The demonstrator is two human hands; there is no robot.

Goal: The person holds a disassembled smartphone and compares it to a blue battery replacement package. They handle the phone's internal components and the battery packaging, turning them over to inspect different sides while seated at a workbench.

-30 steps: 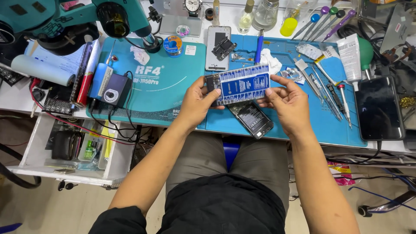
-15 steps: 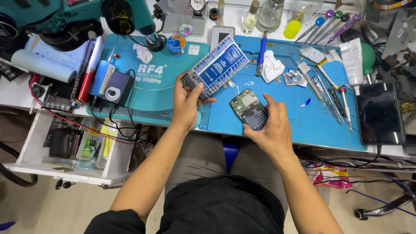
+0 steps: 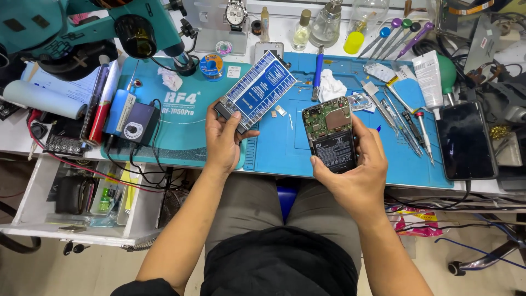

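My left hand (image 3: 223, 141) grips the lower end of a long blue circuit board (image 3: 257, 90) with white print, tilted up to the right over the blue work mat (image 3: 383, 159). My right hand (image 3: 356, 170) holds an opened phone (image 3: 330, 135) with its back cover off, so the black battery and green board show. The two hands are apart, the phone to the right of the board.
A teal microscope (image 3: 82, 33) stands at the back left. Screwdrivers and tweezers (image 3: 402, 118) lie on the mat's right. A dark tablet (image 3: 466, 140) lies at the right edge. A small black and blue device (image 3: 131, 118) sits left of the board. An open drawer (image 3: 82, 197) hangs at the left.
The hands have separated: my left hand carried the blue board off to the left, and my right hand picked the opened phone up off the mat and raised it.
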